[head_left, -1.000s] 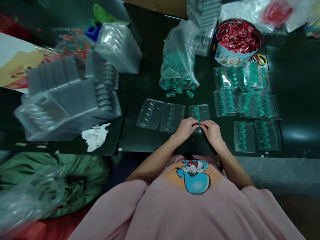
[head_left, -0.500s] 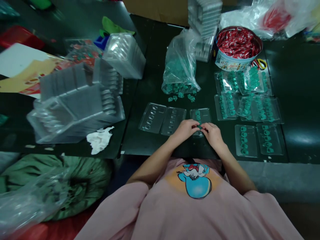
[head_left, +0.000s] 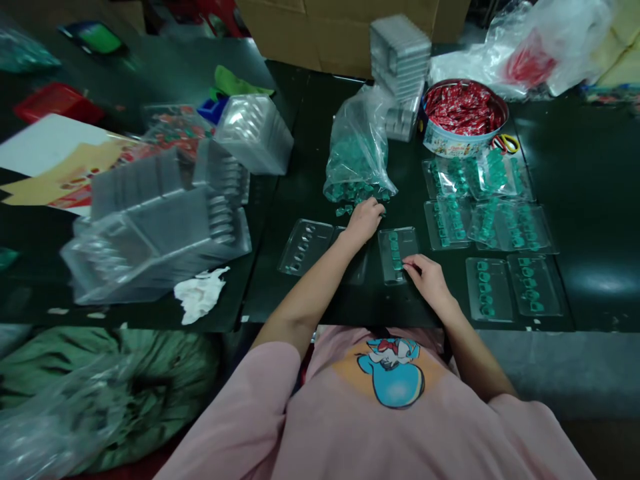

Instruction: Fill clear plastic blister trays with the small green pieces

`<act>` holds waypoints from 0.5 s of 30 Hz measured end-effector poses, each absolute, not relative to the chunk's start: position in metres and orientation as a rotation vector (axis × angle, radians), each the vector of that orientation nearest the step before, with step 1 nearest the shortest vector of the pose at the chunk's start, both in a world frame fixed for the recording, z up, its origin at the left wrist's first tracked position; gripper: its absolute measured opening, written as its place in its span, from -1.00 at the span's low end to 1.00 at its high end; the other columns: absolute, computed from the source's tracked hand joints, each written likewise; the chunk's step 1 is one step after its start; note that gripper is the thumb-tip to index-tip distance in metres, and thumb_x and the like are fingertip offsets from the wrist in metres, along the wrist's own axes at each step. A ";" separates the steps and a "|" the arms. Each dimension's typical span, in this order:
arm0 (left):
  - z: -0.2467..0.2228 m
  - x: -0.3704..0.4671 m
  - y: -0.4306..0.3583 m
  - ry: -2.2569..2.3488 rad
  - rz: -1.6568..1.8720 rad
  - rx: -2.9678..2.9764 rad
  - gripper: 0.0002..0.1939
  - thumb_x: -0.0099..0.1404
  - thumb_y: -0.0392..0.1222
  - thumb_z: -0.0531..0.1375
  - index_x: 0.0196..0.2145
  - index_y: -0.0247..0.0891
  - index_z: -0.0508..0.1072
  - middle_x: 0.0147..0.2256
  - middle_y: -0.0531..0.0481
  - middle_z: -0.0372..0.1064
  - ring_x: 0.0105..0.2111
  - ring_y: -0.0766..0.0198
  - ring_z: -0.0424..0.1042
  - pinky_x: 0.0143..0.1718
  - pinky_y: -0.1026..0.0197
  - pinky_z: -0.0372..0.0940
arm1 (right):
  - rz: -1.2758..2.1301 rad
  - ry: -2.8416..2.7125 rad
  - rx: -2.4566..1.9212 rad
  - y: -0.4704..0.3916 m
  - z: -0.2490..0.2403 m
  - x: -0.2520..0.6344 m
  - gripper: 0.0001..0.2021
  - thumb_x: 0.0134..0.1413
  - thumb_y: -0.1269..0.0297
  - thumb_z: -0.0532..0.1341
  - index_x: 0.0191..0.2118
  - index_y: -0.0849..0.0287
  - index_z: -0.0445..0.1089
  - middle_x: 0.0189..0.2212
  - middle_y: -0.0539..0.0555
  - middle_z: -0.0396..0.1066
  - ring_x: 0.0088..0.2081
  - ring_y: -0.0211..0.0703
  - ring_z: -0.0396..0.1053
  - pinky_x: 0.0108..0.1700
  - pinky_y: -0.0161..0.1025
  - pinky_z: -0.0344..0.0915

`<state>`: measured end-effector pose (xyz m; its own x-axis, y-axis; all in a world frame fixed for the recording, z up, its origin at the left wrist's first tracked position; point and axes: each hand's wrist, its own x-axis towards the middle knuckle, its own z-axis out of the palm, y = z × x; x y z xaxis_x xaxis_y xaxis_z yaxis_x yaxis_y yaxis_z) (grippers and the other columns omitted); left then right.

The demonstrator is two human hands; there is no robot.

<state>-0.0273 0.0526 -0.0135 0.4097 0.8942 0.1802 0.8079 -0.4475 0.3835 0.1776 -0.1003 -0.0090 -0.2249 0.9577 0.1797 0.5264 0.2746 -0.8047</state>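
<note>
My left hand (head_left: 366,219) reaches forward to the loose green plastic pieces (head_left: 344,211) at the mouth of a clear bag (head_left: 359,143). Its fingertips are pinched together at a small green piece, which they mostly cover. My right hand (head_left: 426,277) rests at the right edge of a clear plastic tray (head_left: 398,272), thumb and forefinger closed on that edge. A column of green pieces sits in the tray's slots. Left of it, a second clear tray (head_left: 306,247) has bare slots, and another tray lies partly under my left forearm.
Filled trays (head_left: 489,290) lie at the right, with more piled behind them. Beyond stand a round tin (head_left: 463,143) of red packets, scissors (head_left: 506,143) and stacked clear trays (head_left: 400,53). Large tray stacks (head_left: 150,233) and a crumpled white tissue (head_left: 200,293) occupy the left.
My left hand has left the tray and moved forward to the loose green pieces. My right hand has stayed by the tray, at its right edge. The camera view has shifted slightly.
</note>
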 end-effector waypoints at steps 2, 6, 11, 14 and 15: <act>-0.013 -0.028 0.047 1.533 0.611 2.360 -0.78 0.17 -0.46 0.13 -0.30 -0.30 0.53 -0.20 -0.18 0.39 -0.17 0.09 0.41 -0.09 0.09 0.29 | 0.795 -1.835 -1.328 -0.098 -0.005 0.178 -0.84 0.24 0.28 0.14 -0.21 0.14 0.46 -0.28 0.11 0.50 -0.23 -0.10 0.46 -0.15 -0.17 0.37; -0.004 -0.028 0.025 1.526 0.934 1.906 -0.85 0.13 -0.42 0.16 -0.34 -0.28 0.47 -0.31 -0.05 0.40 -0.31 0.23 0.40 -0.17 0.16 0.30 | 0.759 -1.745 -1.315 -0.086 0.006 0.174 -0.84 0.22 0.29 0.14 -0.19 0.14 0.47 -0.28 0.09 0.48 -0.25 -0.13 0.44 -0.18 -0.20 0.37; 0.013 -0.022 -0.016 1.166 1.068 1.032 -0.85 0.11 -0.21 0.28 -0.36 -0.28 0.41 -0.45 0.08 0.35 -0.43 0.36 0.41 -0.36 0.31 0.28 | 0.894 -1.550 -1.233 -0.059 0.013 0.157 -0.65 0.18 0.26 0.15 0.08 0.11 0.37 -0.01 0.17 0.42 -0.12 -0.14 0.44 -0.13 -0.19 0.40; 0.019 -0.023 -0.032 1.028 1.023 0.808 -0.76 0.03 -0.19 0.36 -0.36 -0.28 0.40 -0.45 0.09 0.36 -0.45 0.40 0.42 -0.39 0.35 0.28 | 1.094 -1.515 -1.150 -0.046 0.012 0.144 -0.62 0.14 0.23 0.18 0.09 0.10 0.38 -0.01 0.15 0.44 -0.15 -0.18 0.43 -0.10 -0.19 0.39; 0.021 -0.024 -0.034 1.011 1.023 0.778 -0.75 0.02 -0.20 0.37 -0.37 -0.29 0.40 -0.45 0.09 0.37 -0.46 0.42 0.42 -0.39 0.35 0.29 | 1.140 -1.508 -1.136 -0.043 0.011 0.140 -0.66 0.12 0.23 0.20 0.02 0.12 0.42 -0.08 0.12 0.47 -0.20 -0.19 0.43 -0.11 -0.20 0.38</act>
<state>-0.0241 -0.0345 0.0206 0.1768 0.9373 -0.3003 -0.3113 0.3427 0.8864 0.1403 -0.0425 0.0115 -0.1701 0.9772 0.1267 0.1447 0.1519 -0.9777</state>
